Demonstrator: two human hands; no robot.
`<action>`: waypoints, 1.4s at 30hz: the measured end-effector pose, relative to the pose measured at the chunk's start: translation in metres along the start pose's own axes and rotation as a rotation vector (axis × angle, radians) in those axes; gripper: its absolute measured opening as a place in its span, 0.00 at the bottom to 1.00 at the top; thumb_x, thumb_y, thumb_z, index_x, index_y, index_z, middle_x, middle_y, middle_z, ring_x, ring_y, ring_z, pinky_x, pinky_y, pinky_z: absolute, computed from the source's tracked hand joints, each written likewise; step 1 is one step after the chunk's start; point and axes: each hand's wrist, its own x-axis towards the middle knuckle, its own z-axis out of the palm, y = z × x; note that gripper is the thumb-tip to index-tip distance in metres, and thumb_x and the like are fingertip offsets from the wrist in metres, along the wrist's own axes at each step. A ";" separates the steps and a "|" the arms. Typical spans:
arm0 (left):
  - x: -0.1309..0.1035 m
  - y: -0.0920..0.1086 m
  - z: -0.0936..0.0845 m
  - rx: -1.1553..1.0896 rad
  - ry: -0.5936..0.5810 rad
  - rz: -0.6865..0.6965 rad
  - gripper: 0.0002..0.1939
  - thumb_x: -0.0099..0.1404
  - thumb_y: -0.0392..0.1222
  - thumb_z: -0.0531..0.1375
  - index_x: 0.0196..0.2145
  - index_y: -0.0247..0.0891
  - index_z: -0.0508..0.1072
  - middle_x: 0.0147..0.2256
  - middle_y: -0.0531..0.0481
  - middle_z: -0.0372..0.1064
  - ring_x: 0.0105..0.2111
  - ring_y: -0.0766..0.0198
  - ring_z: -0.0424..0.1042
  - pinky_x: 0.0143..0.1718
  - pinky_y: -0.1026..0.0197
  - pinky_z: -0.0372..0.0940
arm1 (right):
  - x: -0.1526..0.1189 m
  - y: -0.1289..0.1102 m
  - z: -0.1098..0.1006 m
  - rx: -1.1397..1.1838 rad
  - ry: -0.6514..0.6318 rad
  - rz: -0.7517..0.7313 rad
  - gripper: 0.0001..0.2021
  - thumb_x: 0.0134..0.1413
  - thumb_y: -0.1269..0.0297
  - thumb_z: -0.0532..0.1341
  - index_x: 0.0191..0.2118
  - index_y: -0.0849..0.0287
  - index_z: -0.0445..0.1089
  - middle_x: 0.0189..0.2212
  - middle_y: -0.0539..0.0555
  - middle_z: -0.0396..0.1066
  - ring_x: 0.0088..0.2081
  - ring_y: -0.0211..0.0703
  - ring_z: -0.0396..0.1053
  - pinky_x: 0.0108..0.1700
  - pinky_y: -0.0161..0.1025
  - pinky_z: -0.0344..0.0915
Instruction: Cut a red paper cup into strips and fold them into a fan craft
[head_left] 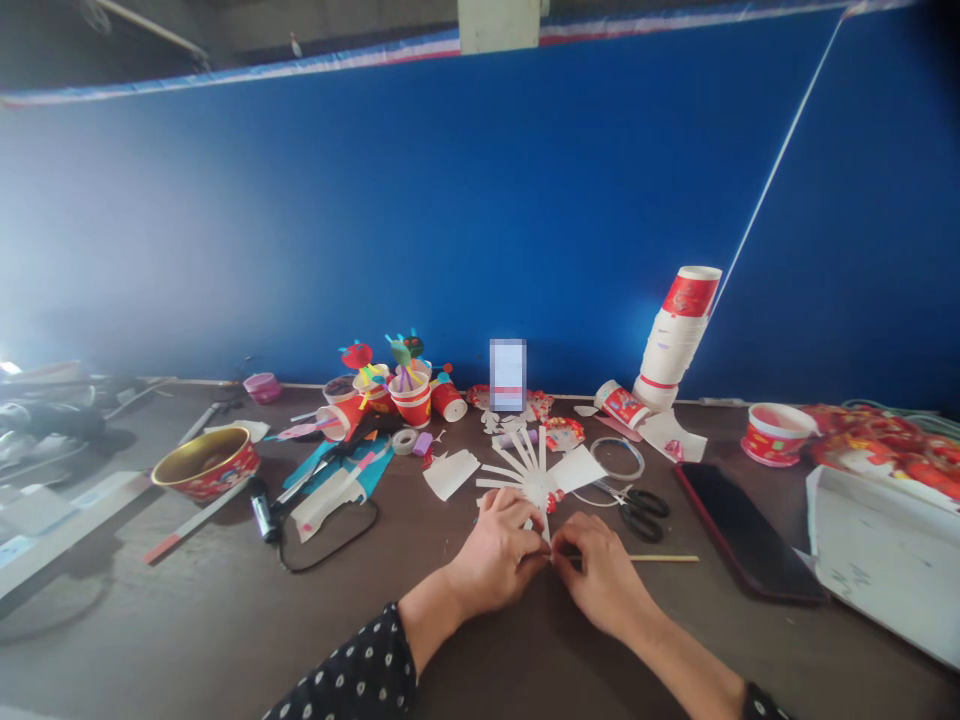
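A white paper piece cut into strips (541,486) lies fanned out in the middle of the table, one strip running toward me. My left hand (495,548) rests over its near left side, thumb and fingers pinched at that strip's near end. Just to the right, my right hand (596,570) is closed, its fingertips meeting the left ones at the strip. A thin wooden stick (667,558) passes under the right hand toward the fingertips. How the strip and stick touch is hidden by the fingers. Black-handled scissors (643,512) lie beyond the right hand.
A dark phone (750,535) and white tray (892,560) lie at right. Stacked paper cups (670,345) lean at the back. Left are a gold-lined bowl (206,465), a corded tool (262,512) and cups with paper figures (411,400). A blue partition (450,200) stands behind.
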 end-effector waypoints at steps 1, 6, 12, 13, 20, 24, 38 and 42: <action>-0.001 -0.001 0.001 0.021 0.001 0.035 0.04 0.59 0.39 0.60 0.28 0.40 0.74 0.36 0.52 0.68 0.42 0.58 0.59 0.45 0.52 0.51 | 0.000 0.000 0.000 0.002 -0.001 0.005 0.07 0.46 0.75 0.57 0.26 0.57 0.68 0.29 0.51 0.69 0.35 0.44 0.65 0.36 0.37 0.57; -0.003 -0.002 0.008 0.079 0.042 0.073 0.06 0.61 0.40 0.60 0.27 0.40 0.74 0.34 0.51 0.69 0.41 0.58 0.59 0.43 0.52 0.51 | 0.001 0.000 -0.001 0.002 -0.015 0.014 0.06 0.47 0.74 0.57 0.25 0.57 0.68 0.29 0.52 0.69 0.35 0.44 0.65 0.36 0.37 0.57; -0.003 0.000 0.013 0.093 0.091 0.048 0.09 0.62 0.40 0.58 0.26 0.37 0.73 0.33 0.50 0.69 0.41 0.58 0.60 0.42 0.52 0.52 | 0.002 0.001 0.001 0.006 -0.011 0.016 0.06 0.47 0.74 0.57 0.26 0.57 0.69 0.29 0.52 0.69 0.36 0.44 0.65 0.37 0.38 0.57; -0.003 0.000 0.014 0.097 0.086 0.040 0.09 0.62 0.40 0.58 0.26 0.37 0.73 0.33 0.50 0.69 0.40 0.58 0.60 0.42 0.52 0.52 | 0.002 0.002 0.002 0.006 -0.010 0.010 0.06 0.48 0.74 0.57 0.26 0.57 0.69 0.30 0.52 0.69 0.36 0.44 0.65 0.37 0.38 0.57; 0.000 0.005 0.011 0.133 -0.021 -0.032 0.06 0.61 0.34 0.56 0.26 0.36 0.71 0.34 0.49 0.68 0.41 0.58 0.60 0.43 0.53 0.55 | -0.009 0.003 -0.007 -0.044 0.097 -0.136 0.07 0.51 0.74 0.57 0.28 0.57 0.69 0.31 0.52 0.68 0.37 0.44 0.63 0.38 0.40 0.56; 0.001 0.008 0.010 0.183 -0.064 -0.053 0.05 0.60 0.33 0.56 0.27 0.36 0.70 0.34 0.48 0.68 0.42 0.57 0.60 0.44 0.52 0.55 | -0.015 0.002 -0.010 -0.136 0.155 -0.244 0.09 0.56 0.72 0.56 0.29 0.56 0.71 0.30 0.52 0.67 0.35 0.43 0.62 0.38 0.40 0.55; 0.002 0.015 0.012 0.262 -0.077 -0.133 0.07 0.62 0.31 0.53 0.29 0.35 0.69 0.33 0.47 0.67 0.41 0.57 0.60 0.43 0.52 0.55 | -0.013 -0.002 -0.001 -0.364 0.084 -0.379 0.11 0.55 0.76 0.54 0.25 0.58 0.67 0.28 0.50 0.66 0.33 0.42 0.60 0.36 0.39 0.54; 0.001 0.017 0.012 0.273 -0.060 -0.107 0.08 0.61 0.31 0.53 0.27 0.35 0.69 0.32 0.47 0.67 0.40 0.57 0.60 0.43 0.52 0.54 | -0.016 -0.003 0.001 -0.381 0.082 -0.372 0.12 0.54 0.78 0.53 0.25 0.57 0.67 0.28 0.51 0.66 0.32 0.42 0.61 0.36 0.40 0.54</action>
